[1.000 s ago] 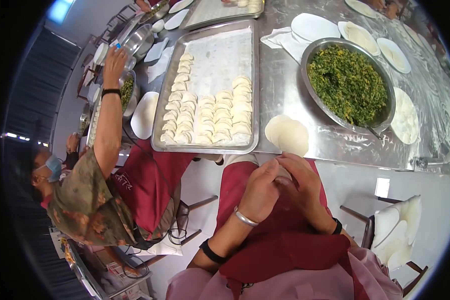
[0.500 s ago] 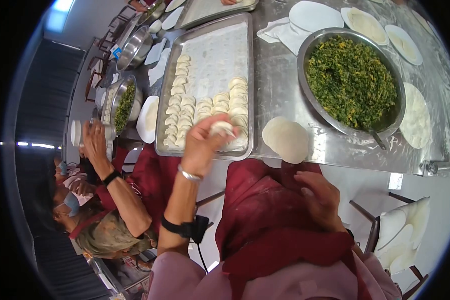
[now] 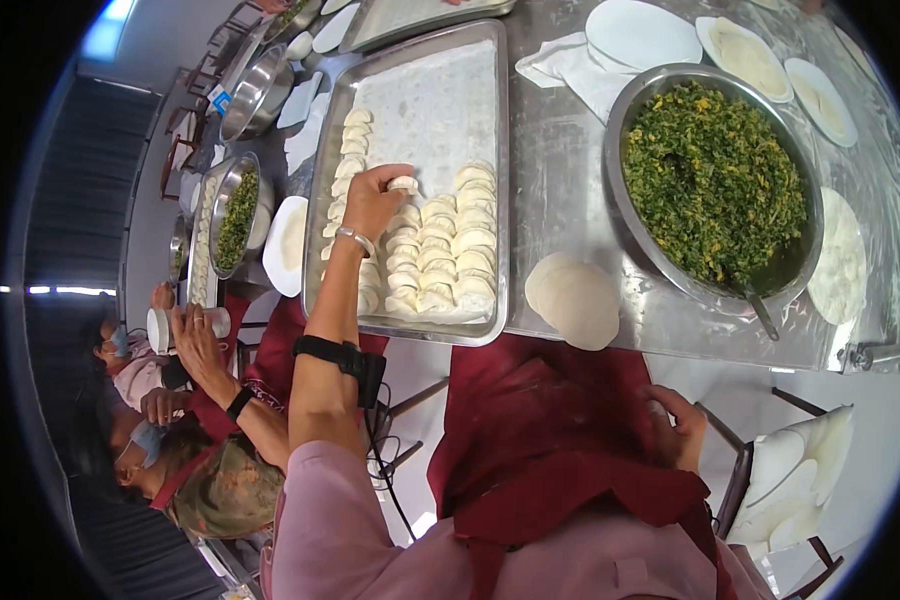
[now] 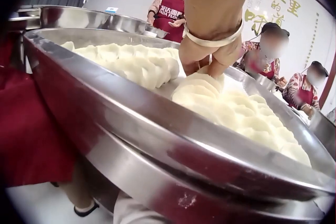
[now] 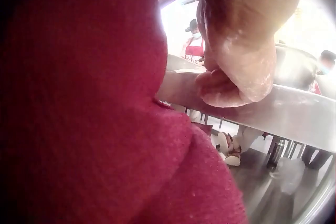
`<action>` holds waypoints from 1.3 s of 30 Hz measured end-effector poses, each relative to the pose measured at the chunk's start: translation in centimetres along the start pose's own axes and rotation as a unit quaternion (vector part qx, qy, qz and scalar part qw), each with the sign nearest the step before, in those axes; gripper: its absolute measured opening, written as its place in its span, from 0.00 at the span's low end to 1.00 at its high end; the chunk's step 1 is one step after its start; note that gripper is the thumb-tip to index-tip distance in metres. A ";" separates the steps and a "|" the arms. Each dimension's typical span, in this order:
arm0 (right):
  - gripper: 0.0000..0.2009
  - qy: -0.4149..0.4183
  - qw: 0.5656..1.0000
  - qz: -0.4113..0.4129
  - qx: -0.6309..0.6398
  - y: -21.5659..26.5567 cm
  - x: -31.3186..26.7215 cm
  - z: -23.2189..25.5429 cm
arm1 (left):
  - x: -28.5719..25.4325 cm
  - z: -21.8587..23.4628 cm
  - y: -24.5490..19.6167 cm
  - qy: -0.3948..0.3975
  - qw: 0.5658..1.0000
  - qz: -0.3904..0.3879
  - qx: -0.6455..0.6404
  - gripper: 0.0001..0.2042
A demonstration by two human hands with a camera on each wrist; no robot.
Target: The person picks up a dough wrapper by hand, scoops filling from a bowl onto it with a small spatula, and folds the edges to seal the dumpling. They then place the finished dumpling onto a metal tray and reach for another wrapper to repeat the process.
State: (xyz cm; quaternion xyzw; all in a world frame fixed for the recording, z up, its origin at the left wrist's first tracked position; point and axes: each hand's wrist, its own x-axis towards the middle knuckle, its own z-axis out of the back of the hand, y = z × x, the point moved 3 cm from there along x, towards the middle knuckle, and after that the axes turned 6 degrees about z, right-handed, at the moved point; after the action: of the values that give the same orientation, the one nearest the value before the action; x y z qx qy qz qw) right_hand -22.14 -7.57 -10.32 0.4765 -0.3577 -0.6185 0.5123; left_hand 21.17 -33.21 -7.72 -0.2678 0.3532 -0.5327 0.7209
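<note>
My left hand (image 3: 372, 203) reaches over the metal tray (image 3: 501, 120) and pinches a folded dumpling (image 3: 404, 185) at the far end of a row. In the left wrist view, the fingertips of that hand (image 4: 210, 50) are down among the pale dumplings (image 4: 252, 113), partly hiding the one they hold. Several rows of dumplings (image 3: 437, 255) lie on the floured tray. My right hand (image 3: 682, 428) hangs by the red apron (image 3: 545, 420) at my lap, holding nothing; the right wrist view shows its fingers (image 5: 223, 90) loosely curled.
Round dough wrappers (image 3: 582, 305) lie stacked by the table's front edge. Right of them stands a steel bowl (image 3: 615, 190) of chopped green filling with a spoon handle (image 3: 762, 315). White plates (image 3: 642, 35) stand behind. At the left, another person's arm (image 3: 255, 420) is near the table.
My left hand has carried a dumpling from the lap to the tray and set it at a row's far end. My right hand has let go of it and drawn back to the right.
</note>
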 end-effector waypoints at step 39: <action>0.12 -0.006 0.998 0.056 -0.034 -0.7 -0.6 -0.6 | 1.0 -4.4 0.2 -0.052 0.898 -0.341 0.274 0.16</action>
State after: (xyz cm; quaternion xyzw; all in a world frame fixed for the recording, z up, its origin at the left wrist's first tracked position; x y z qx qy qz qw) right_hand -21.72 -6.78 -11.00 0.4346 -0.3655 -0.6037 0.5596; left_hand 17.97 -34.17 -10.83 -0.1914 0.0425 -0.8066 0.5577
